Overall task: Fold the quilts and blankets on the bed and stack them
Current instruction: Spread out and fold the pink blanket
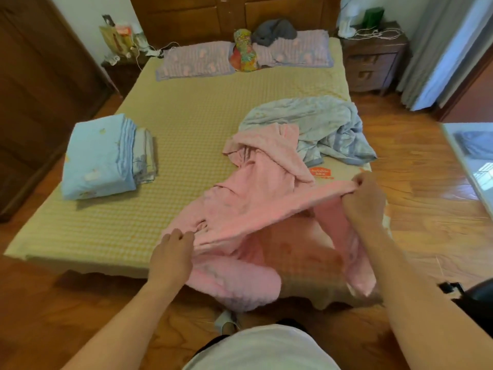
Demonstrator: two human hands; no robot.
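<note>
— Where's the pink blanket (256,198) now?

— Near the bed's (186,124) foot edge, toward its right corner, half spread and crumpled. Part of it spills over the foot edge toward the floor, and one end runs up against the light blue quilt (314,124) bunched by the bed's right edge.

— And the hands?

— Both have it. The left hand (170,252) pinches a fold near the foot edge, fingers curled on the cloth. The right hand (365,198) grips the lifted border close to the right corner, so a taut band of pink stretches between them.

— Anything crowding it?

— The unfolded blue quilt touches it and lies partly under it. An orange label (321,172) shows on the mattress just beside. Well apart, near the left edge, sits a folded stack (104,156). At the head edge lie two pillows (197,61), a floral bundle (244,50) between them and a grey cloth (274,30) on the right one.
</note>
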